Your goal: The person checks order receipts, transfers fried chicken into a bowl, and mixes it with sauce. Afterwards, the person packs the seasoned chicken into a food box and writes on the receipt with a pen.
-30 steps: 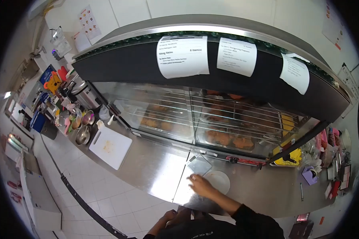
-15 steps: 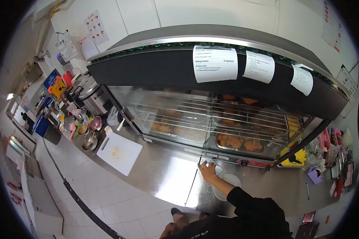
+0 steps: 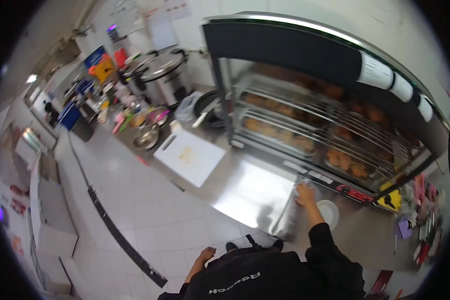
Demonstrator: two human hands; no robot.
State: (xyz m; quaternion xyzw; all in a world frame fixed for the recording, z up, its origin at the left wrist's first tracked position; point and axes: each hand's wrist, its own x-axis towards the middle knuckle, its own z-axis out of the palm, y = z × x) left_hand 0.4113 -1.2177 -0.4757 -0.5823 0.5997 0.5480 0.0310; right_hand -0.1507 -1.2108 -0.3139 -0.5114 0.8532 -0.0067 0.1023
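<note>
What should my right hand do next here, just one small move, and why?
I'd probably shift your right hand across to the white plate: the hand partly covers what looks like a scale, though blur hides whether it grips anything, and the plate sits close by, looking empty.
</note>
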